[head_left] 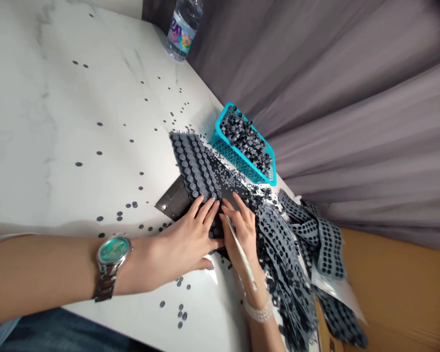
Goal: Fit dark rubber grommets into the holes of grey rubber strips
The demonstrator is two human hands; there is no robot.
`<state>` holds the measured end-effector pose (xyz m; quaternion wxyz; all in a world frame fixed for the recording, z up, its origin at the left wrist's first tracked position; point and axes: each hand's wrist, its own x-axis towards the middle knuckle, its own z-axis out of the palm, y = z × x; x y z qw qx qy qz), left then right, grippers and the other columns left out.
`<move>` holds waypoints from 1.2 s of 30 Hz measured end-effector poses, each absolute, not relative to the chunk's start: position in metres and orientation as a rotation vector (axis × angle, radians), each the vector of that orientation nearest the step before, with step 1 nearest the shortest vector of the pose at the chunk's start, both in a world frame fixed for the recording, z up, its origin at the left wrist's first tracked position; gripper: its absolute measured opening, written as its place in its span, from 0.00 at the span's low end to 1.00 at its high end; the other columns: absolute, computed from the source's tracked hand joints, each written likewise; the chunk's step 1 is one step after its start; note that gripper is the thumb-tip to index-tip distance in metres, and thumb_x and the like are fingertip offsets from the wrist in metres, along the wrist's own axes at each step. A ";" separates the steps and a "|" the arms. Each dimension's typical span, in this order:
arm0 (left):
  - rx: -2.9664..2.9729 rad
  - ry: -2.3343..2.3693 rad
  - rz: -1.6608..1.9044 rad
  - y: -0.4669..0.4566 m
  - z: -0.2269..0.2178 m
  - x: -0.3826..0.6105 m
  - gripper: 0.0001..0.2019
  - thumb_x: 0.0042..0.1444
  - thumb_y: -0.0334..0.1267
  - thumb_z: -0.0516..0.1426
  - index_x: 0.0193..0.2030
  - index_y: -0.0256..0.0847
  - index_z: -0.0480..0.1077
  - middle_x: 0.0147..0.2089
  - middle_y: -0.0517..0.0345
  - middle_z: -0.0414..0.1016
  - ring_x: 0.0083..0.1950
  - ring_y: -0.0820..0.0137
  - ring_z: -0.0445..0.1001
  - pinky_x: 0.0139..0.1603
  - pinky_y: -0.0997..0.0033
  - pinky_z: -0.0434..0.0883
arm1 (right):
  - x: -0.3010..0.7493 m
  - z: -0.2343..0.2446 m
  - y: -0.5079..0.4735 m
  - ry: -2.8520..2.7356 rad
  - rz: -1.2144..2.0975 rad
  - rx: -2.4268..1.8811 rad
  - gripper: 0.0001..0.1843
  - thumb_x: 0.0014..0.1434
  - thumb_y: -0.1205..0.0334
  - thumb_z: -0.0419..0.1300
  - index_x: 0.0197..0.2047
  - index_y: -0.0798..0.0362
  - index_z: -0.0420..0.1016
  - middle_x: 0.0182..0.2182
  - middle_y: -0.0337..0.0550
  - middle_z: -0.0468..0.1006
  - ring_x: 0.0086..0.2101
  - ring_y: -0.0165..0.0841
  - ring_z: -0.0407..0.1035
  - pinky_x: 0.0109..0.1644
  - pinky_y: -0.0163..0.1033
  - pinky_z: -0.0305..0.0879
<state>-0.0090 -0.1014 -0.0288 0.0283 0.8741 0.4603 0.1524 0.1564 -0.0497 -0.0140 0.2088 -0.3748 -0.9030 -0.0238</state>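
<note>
My left hand (188, 232), with a watch (114, 249) on its wrist, lies with fingers spread on a dark grey rubbery sheet (194, 161) that carries rows of raised round knobs. My right hand (242, 232) is closed around a slim white pen-like tool (242, 252), beside my left fingertips. The tool's tip is hidden between the hands, so its exact kind cannot be made out. Under the sheet lies a flat black board (172, 198), partly covered by it and by my left hand.
A turquoise basket (238, 159) of small dark rubber pieces stands behind the sheet. Perforated grey strips (286, 254) pile up at the right. Small dark discs (99, 218) are scattered over the white table (58, 122). A water bottle (184, 32) stands at the back, near a grey curtain (333, 98).
</note>
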 end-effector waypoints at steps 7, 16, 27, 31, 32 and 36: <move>2.686 1.421 0.475 -0.102 -0.028 -0.009 0.27 0.51 0.61 0.58 0.57 0.58 0.70 0.67 0.43 0.63 0.69 0.42 0.55 0.66 0.37 0.48 | 0.156 -0.014 -0.050 -2.457 -0.095 -1.044 0.08 0.65 0.68 0.55 0.45 0.51 0.71 0.53 0.52 0.76 0.60 0.39 0.63 0.56 0.48 0.64; 2.670 1.395 0.423 -0.101 -0.025 -0.011 0.25 0.52 0.60 0.58 0.54 0.55 0.73 0.67 0.42 0.63 0.70 0.42 0.54 0.66 0.36 0.47 | 0.159 -0.022 -0.044 -2.539 -0.127 -1.064 0.09 0.66 0.68 0.52 0.47 0.52 0.70 0.55 0.56 0.74 0.61 0.41 0.61 0.56 0.50 0.64; 2.678 1.383 0.571 -0.102 -0.038 -0.009 0.26 0.53 0.61 0.56 0.58 0.60 0.70 0.67 0.44 0.64 0.70 0.43 0.55 0.65 0.35 0.48 | 0.167 -0.008 -0.030 -2.212 0.054 -1.445 0.10 0.66 0.60 0.50 0.44 0.52 0.72 0.55 0.55 0.73 0.63 0.42 0.58 0.59 0.53 0.65; 2.697 1.402 0.585 -0.102 -0.040 -0.009 0.26 0.54 0.62 0.55 0.57 0.58 0.71 0.66 0.44 0.65 0.69 0.43 0.57 0.65 0.35 0.47 | 0.159 -0.005 -0.037 -2.302 0.146 -1.358 0.10 0.66 0.60 0.52 0.45 0.50 0.73 0.57 0.51 0.73 0.65 0.41 0.54 0.62 0.55 0.61; 2.707 1.405 0.576 -0.102 -0.039 -0.009 0.26 0.54 0.62 0.55 0.57 0.57 0.71 0.66 0.44 0.66 0.68 0.43 0.58 0.65 0.36 0.47 | 0.156 -0.006 -0.038 -2.326 0.160 -1.328 0.10 0.66 0.60 0.52 0.45 0.50 0.73 0.56 0.50 0.74 0.65 0.41 0.54 0.62 0.55 0.60; 2.741 1.406 0.555 -0.103 -0.037 -0.010 0.25 0.56 0.61 0.53 0.54 0.54 0.73 0.64 0.42 0.68 0.67 0.43 0.61 0.65 0.36 0.48 | 0.146 -0.010 -0.039 -2.408 0.146 -1.226 0.08 0.66 0.62 0.53 0.44 0.49 0.73 0.54 0.47 0.76 0.63 0.39 0.58 0.61 0.52 0.61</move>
